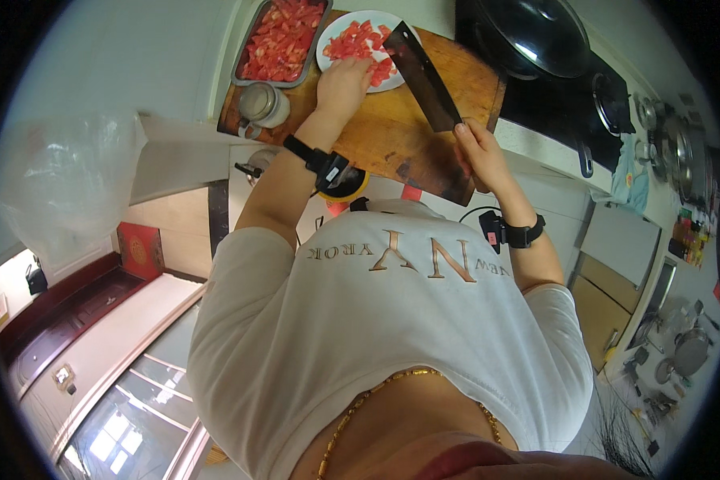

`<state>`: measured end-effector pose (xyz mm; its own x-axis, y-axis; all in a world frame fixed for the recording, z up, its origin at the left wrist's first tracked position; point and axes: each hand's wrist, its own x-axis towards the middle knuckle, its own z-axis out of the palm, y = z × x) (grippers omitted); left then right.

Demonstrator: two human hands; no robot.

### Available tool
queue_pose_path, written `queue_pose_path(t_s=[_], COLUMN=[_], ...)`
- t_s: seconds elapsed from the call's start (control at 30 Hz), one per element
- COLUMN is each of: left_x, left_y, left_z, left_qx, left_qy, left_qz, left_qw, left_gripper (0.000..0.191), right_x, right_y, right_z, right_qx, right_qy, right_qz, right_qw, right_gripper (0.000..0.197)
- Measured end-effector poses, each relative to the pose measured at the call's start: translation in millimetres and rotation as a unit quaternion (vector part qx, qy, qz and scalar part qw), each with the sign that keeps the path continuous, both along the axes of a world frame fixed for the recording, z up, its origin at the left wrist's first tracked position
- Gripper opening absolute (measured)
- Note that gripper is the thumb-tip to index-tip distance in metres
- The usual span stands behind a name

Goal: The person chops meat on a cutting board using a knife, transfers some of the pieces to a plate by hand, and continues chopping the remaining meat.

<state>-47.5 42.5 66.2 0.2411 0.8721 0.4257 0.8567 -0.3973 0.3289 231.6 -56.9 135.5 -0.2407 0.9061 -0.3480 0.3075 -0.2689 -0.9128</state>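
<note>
My right hand (479,153) grips the handle of a dark-bladed cleaver (425,81). The blade slants up and left, and its far end overlaps the right side of a white plate (330,33) in view. Chopped tomato pieces (354,39) lie spread on that plate. Over the plate's near rim reaches my left hand (345,87), its fingers at the tomato pieces; the fingertips are partly hidden, so whether they pinch any is unclear. Beneath is a wooden cutting board (390,132). Left of the plate, a grey metal tray (308,71) holds many more tomato pieces (282,39).
A lidded glass jar (265,107) with a handle stands at the board's left end. Right of the board is a black cooktop (546,105) bearing a large lidded pan (537,36). A pale blue cloth (630,174) hangs over the counter edge. Left hangs a clear plastic bag (66,186).
</note>
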Motion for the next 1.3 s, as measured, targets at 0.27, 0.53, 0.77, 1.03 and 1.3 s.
queue_pose_path(t_s=[0.27, 0.53, 0.77, 1.03, 1.3], left_x=[-32.2, -36.9, -38.0, -38.0, -43.7], left_y=[-78.3, -101.3, -93.9, -97.7, -100.4], left_z=[-47.5, -36.9, -57.6, -52.4, -59.2], left_qx=[-0.070, -0.056, -0.050, -0.037, -0.056], left_qy=[0.042, -0.099, -0.152, -0.142, -0.113], left_qz=[0.047, 0.056, 0.024, 0.026, 0.017], left_qw=[0.996, 0.992, 0.987, 0.989, 0.992], left_gripper=[0.029, 0.037, 0.016, 0.013, 0.014], right_x=[-24.5, -38.7, -51.6, -57.5, -59.5], right_y=[-23.1, -37.7, -37.6, -36.1, -40.0], right_z=[-2.5, -24.5, -15.1, -7.8, -18.7], right_qx=[-0.035, 0.006, 0.123, 0.124, 0.142], right_qy=[-0.030, -0.145, -0.184, -0.213, -0.222], right_qz=[0.099, 0.132, 0.158, 0.189, 0.188], right_qw=[0.994, 0.980, 0.962, 0.950, 0.946], right_gripper=[0.036, 0.034, 0.033, 0.034, 0.035])
